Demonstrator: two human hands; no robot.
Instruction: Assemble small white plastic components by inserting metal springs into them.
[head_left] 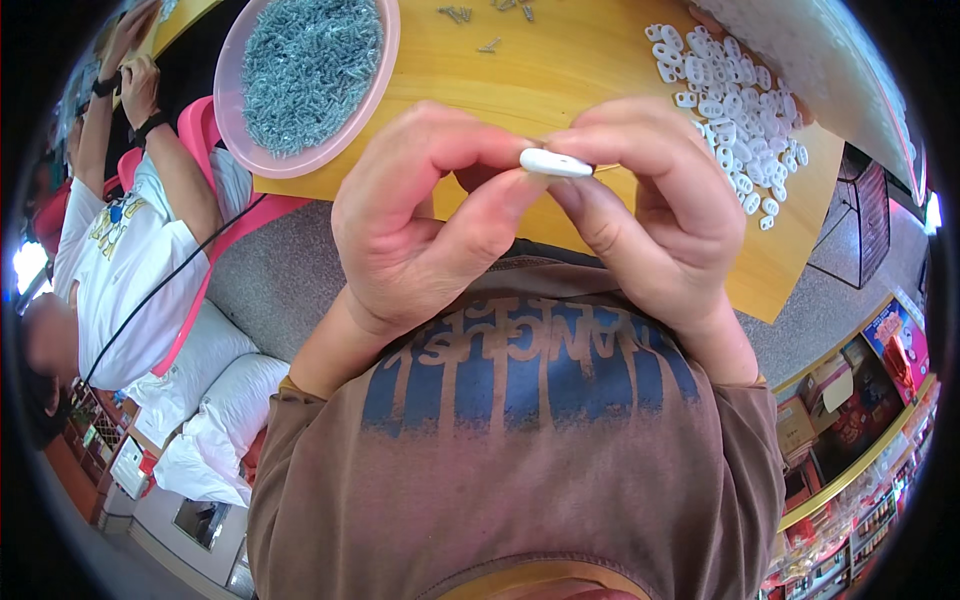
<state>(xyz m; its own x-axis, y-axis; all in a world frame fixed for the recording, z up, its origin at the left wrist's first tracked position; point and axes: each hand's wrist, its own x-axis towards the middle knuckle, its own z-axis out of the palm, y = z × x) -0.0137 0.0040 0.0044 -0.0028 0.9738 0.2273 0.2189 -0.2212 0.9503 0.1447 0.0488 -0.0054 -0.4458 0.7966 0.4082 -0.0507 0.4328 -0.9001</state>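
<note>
We've got one small white plastic piece between the hands, up over the near edge of the bench. Left hand pinches its left end, thumb and index; right hand does the same on the right end. So hands are together at the fingertips, both clamped on the piece. It's about edge-on to us, so can't tell whether anything sits in it.

Our read: step in hand is fingertip work on a single piece, pressing or aligning. Next move calls for a steady pinch from both sides and even thumb pressure; a slip would likely pop it out.

Containers: pink bowl beyond and left of the left hand, heaped with small silvery screws. A few loose screws lie on the bench, ahead of the hands. White pieces with oval holes sit in an uncontained pile beyond and right of the right hand. Past that pile, a translucent plastic bag; contents unclear to us. White sacks on the floor, left of the left forearm; contents hidden.
</note>
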